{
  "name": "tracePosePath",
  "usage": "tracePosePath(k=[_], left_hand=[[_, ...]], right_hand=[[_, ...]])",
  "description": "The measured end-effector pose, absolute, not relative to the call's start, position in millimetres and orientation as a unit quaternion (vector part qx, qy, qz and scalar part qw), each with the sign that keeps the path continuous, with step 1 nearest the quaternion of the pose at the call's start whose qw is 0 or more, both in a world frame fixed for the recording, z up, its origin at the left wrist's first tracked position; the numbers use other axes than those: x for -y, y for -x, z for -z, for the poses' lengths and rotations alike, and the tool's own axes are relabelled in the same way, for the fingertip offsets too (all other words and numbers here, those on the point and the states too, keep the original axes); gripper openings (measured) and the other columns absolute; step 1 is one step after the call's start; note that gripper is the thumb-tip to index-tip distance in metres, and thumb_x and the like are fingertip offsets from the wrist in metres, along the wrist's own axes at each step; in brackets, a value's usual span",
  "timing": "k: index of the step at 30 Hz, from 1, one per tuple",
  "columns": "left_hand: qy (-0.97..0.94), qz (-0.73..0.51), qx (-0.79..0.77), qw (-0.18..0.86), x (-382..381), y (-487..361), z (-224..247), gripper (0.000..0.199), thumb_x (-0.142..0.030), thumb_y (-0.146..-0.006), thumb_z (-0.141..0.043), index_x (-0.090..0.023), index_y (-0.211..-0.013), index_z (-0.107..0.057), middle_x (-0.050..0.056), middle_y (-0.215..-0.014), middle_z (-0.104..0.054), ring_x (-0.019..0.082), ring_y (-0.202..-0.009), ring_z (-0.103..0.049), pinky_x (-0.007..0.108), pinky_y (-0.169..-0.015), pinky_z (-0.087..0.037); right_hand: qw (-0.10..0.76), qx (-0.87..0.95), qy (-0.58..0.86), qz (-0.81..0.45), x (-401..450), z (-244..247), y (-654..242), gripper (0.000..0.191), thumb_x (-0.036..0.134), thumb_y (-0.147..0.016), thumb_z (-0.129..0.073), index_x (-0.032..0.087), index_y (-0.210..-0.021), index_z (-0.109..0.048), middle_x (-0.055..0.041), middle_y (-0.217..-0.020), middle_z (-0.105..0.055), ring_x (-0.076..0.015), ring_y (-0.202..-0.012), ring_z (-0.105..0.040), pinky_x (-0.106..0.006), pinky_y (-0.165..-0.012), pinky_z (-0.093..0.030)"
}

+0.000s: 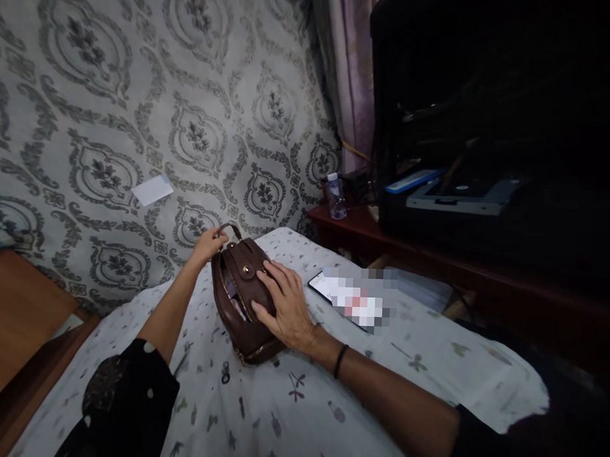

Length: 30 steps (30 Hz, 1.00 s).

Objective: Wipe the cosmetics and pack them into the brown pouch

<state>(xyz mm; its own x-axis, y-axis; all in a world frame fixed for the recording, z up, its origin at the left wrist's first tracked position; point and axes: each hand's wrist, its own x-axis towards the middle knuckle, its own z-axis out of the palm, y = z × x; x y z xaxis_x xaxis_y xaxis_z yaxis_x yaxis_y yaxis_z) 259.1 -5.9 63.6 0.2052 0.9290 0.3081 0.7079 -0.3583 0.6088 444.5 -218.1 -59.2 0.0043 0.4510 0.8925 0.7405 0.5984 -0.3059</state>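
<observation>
A dark brown leather handbag (242, 299) with a carrying handle, gold zippers and a round clasp sits on the bed. One long zipper on its near left side is parted, and something pale shows inside. My left hand (207, 248) is closed at the bag's far top end, beside the base of the handle; what exactly its fingertips pinch is partly hidden. Across the right side of the bag lies my right hand (288, 309), with fingers stretched out and the thumb apart, touching the leather near the clasp.
A lit phone (323, 286), partly blurred out, lies on the patterned bedsheet (298, 415) to the right. A clear bottle (336, 197) stands on a dark red table (318, 215). Behind the bed is a patterned wall (200, 85) bearing a white card (152, 190).
</observation>
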Motion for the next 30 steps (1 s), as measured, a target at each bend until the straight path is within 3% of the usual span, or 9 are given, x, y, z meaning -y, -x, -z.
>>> tracePosePath(k=[11, 21, 23, 25, 27, 30], left_hand=[[-0.755, -0.288, -0.545, 0.224, -13, -297, -58, 0.037, -0.037, -0.095, -0.064, -0.016, -0.125, -0.061, 0.009, -0.125, -0.064, 0.024, -0.105, -0.066, 0.044, -0.088, -0.058], [-0.760, -0.336, -0.520, 0.199, -1, -300, -56, 0.036, -0.037, -0.095, -0.063, -0.016, -0.124, -0.061, 0.009, -0.123, -0.064, 0.023, -0.103, -0.066, 0.042, -0.086, -0.058], [-0.766, -0.339, -0.508, 0.202, 6, -300, -58, 0.031, -0.038, -0.095, -0.063, -0.015, -0.116, -0.064, 0.007, -0.114, -0.067, 0.020, -0.095, -0.067, 0.039, -0.082, -0.058], [-0.773, -0.343, -0.491, 0.209, 15, -298, -61, 0.025, -0.038, -0.091, -0.067, -0.014, -0.096, -0.067, 0.003, -0.091, -0.068, 0.017, -0.080, -0.065, 0.033, -0.074, -0.055], [-0.782, -0.348, -0.469, 0.218, 26, -296, -66, 0.025, -0.038, -0.082, -0.073, -0.015, -0.075, -0.064, -0.002, -0.069, -0.061, 0.015, -0.067, -0.059, 0.028, -0.066, -0.049], [-0.796, -0.348, -0.436, 0.234, 45, -295, -71, 0.027, -0.040, -0.069, -0.075, -0.018, -0.064, -0.060, -0.005, -0.057, -0.052, 0.013, -0.059, -0.050, 0.026, -0.059, -0.040]], right_hand=[[0.555, 0.704, 0.413, 0.158, 218, 58, -445, 0.044, 0.031, -0.095, -0.051, 0.011, -0.135, -0.053, -0.0189, -0.140, -0.058, -0.0290, -0.137, -0.045, -0.055, -0.113, -0.033], [0.530, 0.716, 0.433, 0.135, 219, 55, -444, 0.044, 0.033, -0.097, -0.051, 0.016, -0.136, -0.056, -0.0140, -0.142, -0.059, -0.0288, -0.137, -0.044, -0.056, -0.114, -0.031], [0.518, 0.718, 0.443, 0.141, 219, 55, -444, 0.045, 0.036, -0.097, -0.053, 0.016, -0.137, -0.056, -0.0143, -0.145, -0.057, -0.0304, -0.138, -0.042, -0.058, -0.114, -0.031], [0.502, 0.722, 0.454, 0.147, 219, 55, -444, 0.048, 0.039, -0.097, -0.054, 0.017, -0.139, -0.055, -0.0146, -0.148, -0.054, -0.0319, -0.139, -0.040, -0.060, -0.114, -0.030], [0.487, 0.726, 0.462, 0.151, 220, 54, -444, 0.051, 0.040, -0.097, -0.055, 0.018, -0.142, -0.053, -0.0144, -0.150, -0.052, -0.0329, -0.141, -0.038, -0.062, -0.115, -0.028], [0.479, 0.727, 0.467, 0.157, 220, 53, -444, 0.052, 0.041, -0.097, -0.056, 0.019, -0.144, -0.051, -0.0141, -0.152, -0.050, -0.0333, -0.143, -0.036, -0.063, -0.116, -0.026]])
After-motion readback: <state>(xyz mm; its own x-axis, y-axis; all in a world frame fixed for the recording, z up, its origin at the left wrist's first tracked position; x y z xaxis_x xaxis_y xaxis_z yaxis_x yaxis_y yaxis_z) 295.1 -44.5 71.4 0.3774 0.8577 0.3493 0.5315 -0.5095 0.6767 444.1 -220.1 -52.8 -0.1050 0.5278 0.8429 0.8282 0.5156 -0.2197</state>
